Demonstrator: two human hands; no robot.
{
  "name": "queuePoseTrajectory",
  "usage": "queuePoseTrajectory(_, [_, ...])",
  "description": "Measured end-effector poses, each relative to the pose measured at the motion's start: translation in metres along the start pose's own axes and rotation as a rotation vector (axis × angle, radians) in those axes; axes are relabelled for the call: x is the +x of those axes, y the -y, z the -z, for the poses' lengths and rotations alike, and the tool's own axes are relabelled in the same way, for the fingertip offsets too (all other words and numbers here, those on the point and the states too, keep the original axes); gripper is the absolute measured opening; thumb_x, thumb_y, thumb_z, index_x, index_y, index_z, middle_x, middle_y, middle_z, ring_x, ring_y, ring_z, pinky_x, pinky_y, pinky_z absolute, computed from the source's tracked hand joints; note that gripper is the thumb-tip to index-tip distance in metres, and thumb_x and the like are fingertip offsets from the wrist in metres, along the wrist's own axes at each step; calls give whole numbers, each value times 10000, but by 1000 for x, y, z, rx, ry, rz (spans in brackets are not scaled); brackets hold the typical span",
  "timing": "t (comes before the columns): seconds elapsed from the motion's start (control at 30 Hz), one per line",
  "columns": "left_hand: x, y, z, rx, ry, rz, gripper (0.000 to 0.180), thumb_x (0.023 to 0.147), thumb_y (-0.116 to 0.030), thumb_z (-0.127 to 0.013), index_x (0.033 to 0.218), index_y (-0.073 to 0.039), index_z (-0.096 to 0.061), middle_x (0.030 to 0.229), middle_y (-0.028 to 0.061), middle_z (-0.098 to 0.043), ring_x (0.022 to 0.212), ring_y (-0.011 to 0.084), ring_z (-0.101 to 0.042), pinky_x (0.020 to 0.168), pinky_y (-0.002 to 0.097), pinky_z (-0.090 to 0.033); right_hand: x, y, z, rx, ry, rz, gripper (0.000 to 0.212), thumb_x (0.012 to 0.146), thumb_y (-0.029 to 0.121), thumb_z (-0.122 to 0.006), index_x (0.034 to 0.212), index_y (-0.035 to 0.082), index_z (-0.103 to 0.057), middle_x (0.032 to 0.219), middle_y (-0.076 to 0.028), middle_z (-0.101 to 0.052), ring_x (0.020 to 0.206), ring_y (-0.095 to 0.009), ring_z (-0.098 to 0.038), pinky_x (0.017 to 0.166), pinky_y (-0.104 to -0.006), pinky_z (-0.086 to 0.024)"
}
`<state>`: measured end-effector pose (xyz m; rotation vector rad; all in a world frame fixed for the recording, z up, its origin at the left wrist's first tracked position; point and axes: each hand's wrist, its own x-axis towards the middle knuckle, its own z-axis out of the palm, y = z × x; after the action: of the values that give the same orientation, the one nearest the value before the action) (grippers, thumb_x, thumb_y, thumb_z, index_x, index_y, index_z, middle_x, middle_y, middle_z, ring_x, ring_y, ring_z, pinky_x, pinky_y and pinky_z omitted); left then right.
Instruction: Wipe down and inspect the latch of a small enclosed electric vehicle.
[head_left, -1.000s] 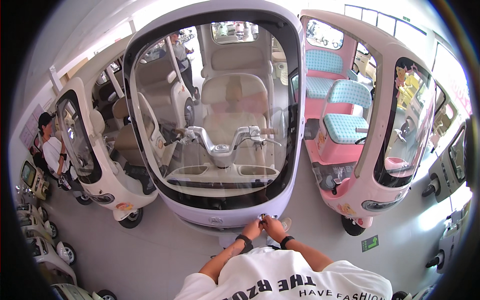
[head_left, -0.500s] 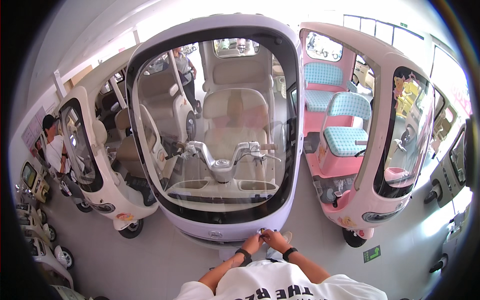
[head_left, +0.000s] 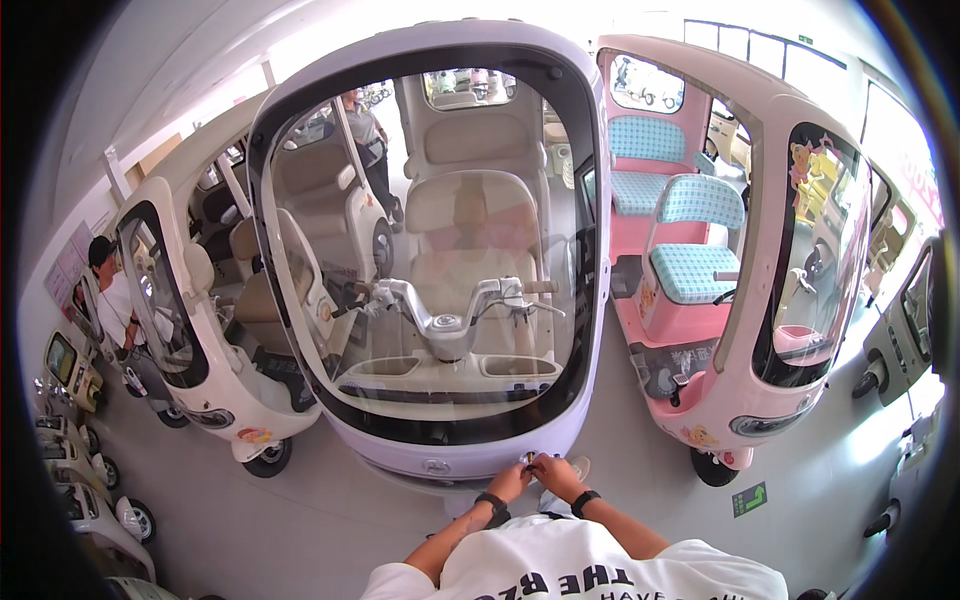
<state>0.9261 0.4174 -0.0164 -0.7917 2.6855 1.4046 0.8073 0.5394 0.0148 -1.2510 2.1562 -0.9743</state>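
Hands [head_left: 535, 475] together at lilac vehicle's nose [head_left: 440, 462], grip pinching something small, unclear.

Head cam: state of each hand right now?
Left hand: at the small fitting on the lilac cabin scooter's nose, fingers curled; grip cannot be told.
Right hand: same fitting, fingers curled; grip cannot be told.

White printed T-shirt [head_left: 590, 565], black wristbands [head_left: 490, 500] on both wrists
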Motion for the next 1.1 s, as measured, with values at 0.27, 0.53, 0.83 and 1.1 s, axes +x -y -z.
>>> queuePoseTrajectory(0.27, [5,4,1,-13,-27,-28,294,923,-243,-507,1075,-26,-634,1008,238,-649,955,411,-615,818,432,-489,3,0,-3,-11,-72,27,159,846,174,-636,937,44,-637,835,-178,-673,803,-375,-639,711,-445,-505])
queuePoseTrajectory(0.53, [-1,12,-5,18,-96,-80,300,898,-293,-532,1068,-73,-644,959,235,-652,907,425,-616,780,487,-489,2,-4,-3,-22,-69,21,151,844,190,-634,941,80,-669,860,-161,-678,810,-368,-639,723,-442,-507])
queuePoseTrajectory(0.83, [0,15,0,7,-69,-69,279,927,-249,-524,1073,-45,-644,948,194,-674,913,382,-636,790,437,-498,7,-5,8,78,-16,41,170,833,192,-664,941,62,-679,845,-162,-678,783,-353,-642,714,-410,-505])
queuePoseTrajectory(1.1, [1,7,10,-31,-134,-94,243,919,-263,-538,902,-54,-662,824,198,-655,818,407,-625,712,466,-483,21,-23,4,231,-32,30,153,809,116,-686,931,25,-697,852,-125,-702,740,-257,-671,693,-336,-526])
